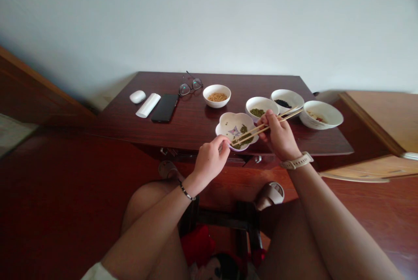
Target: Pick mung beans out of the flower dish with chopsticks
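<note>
My right hand point(279, 134) grips a pair of wooden chopsticks point(266, 126), whose tips reach into a white flower-shaped dish point(225, 128) with a small cartoon print. Green beans point(243, 139) lie in that dish, and the chopstick tips rest among them. My left hand point(210, 162) holds the dish's near rim. Behind my right hand, a white bowl of green beans point(261, 108) stands closest. Beyond it are a white bowl of black grains point(287, 100) and a white bowl with a little reddish food point(321, 114). A white bowl of yellow grains point(217, 96) stands further left.
On the dark wooden table point(196, 84) lie glasses point(191, 85), a black phone point(165, 107), a white mouse point(137, 96) and a white oblong case point(148, 105). A light wooden surface point(375, 119) juts in at right. A wall stands behind; my knees and slippers show below.
</note>
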Tool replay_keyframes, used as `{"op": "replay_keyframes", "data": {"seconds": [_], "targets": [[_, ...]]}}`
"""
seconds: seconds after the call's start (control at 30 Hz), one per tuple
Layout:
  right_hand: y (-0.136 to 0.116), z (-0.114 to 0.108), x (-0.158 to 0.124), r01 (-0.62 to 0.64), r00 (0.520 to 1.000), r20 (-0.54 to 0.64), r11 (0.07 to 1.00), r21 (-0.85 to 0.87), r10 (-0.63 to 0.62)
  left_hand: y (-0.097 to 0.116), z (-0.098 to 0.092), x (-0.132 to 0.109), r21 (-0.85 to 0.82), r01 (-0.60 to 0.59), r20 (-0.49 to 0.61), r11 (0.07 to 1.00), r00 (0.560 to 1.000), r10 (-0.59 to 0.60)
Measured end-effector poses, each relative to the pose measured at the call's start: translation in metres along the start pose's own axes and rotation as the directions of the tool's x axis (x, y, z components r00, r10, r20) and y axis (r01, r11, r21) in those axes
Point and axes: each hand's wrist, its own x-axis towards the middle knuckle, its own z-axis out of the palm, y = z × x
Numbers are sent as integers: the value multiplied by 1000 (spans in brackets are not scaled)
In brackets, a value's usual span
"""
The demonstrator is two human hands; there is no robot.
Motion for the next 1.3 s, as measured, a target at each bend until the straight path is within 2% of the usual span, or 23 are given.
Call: {"op": "replay_keyframes", "data": {"seconds": [0.2,0.53,0.77,0.93,1.3], "targets": [[3,-3,1,18,999,51,998,-55,-15,0,0,0,15,1,-3,1000,1000,-1],[2,-2,0,37,999,0,993,-112,-37,0,0,0,13,-3,-6,1000,1000,3],[0,0,-1,32,999,-41,997,-76,-35,1,0,0,22,-9,-6,1000,1000,9],[-3,0,-1,5,1000,-13,1000,-28,-6,0,0,0,18,-2,-3,1000,1000,2],[1,-1,0,24,998,-48,991,-130,-30,-2,1,0,8,5,1,1000,1000,-5]]}}
